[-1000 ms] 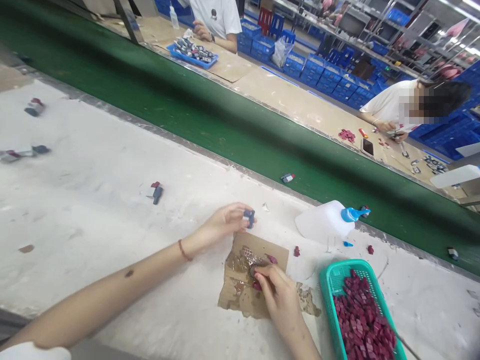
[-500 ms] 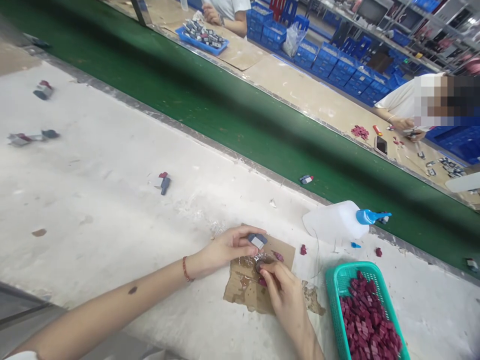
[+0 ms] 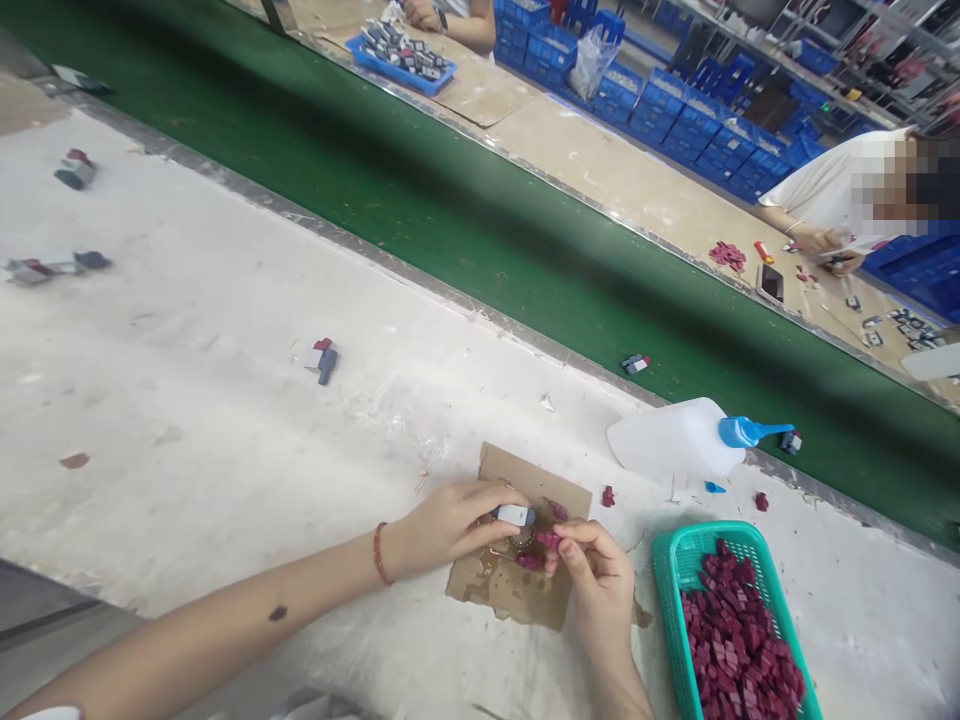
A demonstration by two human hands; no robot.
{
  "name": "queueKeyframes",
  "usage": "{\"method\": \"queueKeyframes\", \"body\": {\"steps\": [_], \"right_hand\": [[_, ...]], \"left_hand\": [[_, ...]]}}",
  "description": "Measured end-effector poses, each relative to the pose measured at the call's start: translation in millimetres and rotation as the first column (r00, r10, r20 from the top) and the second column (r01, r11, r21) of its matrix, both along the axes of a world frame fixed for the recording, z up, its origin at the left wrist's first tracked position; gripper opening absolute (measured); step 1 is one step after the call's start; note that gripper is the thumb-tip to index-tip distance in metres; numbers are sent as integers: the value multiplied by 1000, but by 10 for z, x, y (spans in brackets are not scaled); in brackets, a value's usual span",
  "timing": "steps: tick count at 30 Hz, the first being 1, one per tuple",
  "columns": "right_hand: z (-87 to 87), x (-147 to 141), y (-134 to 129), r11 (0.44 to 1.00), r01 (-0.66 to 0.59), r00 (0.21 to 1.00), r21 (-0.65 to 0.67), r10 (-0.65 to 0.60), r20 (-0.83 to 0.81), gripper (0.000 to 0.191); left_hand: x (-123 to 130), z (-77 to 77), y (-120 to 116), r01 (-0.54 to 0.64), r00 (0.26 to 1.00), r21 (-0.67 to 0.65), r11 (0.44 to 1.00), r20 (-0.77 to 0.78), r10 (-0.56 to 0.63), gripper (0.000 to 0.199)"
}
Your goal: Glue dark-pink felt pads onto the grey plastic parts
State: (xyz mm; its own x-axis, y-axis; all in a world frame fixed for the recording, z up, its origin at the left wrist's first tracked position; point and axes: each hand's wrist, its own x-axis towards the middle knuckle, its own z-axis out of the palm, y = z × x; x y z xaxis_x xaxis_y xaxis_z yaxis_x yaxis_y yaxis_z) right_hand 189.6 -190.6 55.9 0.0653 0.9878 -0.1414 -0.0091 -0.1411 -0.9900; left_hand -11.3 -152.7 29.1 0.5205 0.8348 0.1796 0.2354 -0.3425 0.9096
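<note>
Between the thumb and fingers of my left hand [image 3: 457, 525] is a small grey-and-white plastic part [image 3: 514, 514], held low over a piece of brown cardboard [image 3: 499, 462]. My right hand [image 3: 600, 580] pinches a small dark-pink piece [image 3: 548, 540] just to the right of that part. Two more dark-pink pieces lie on the cardboard, one [image 3: 559, 511] above my right fingertips and another [image 3: 529, 562] below. Wet, shiny patches spread over the cardboard, partly hidden by my hands.
A green basket [image 3: 664, 600] of dark-red pieces stands at right, near a white bottle [image 3: 667, 440] with a blue nozzle. Grey assembled parts [image 3: 324, 362] lie on the white table at left. Beyond runs a green conveyor belt [image 3: 420, 210]; co-workers sit across it.
My left hand has lowered the grey-and-white part towards the cardboard. My right hand has shifted slightly right and now pinches a dark-pink piece. Parts on the belt sit further right.
</note>
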Motion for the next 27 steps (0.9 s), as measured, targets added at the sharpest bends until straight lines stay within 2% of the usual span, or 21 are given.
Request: {"method": "queueKeyframes", "body": {"steps": [4,9,18,27], "right_hand": [[19,-33,-15,1000,6,1000,22,-6,-8,24],[43,-59,-2,999,-30,999,25,31,-10,22],[-20,-78,-10,998,-61,998,-31,60,-32,26],[-66,-105,-27,993,-64,997,-103,59,-46,31]], "left_hand": [[17,-28,-12,37,998,110,993,-45,-32,38],[41,9,-1,78,995,208,975,-79,-63,42],[64,27,3,72,988,368,927,-156,-15,44],[70,23,-6,127,968,416,901,-249,-22,44]]}}
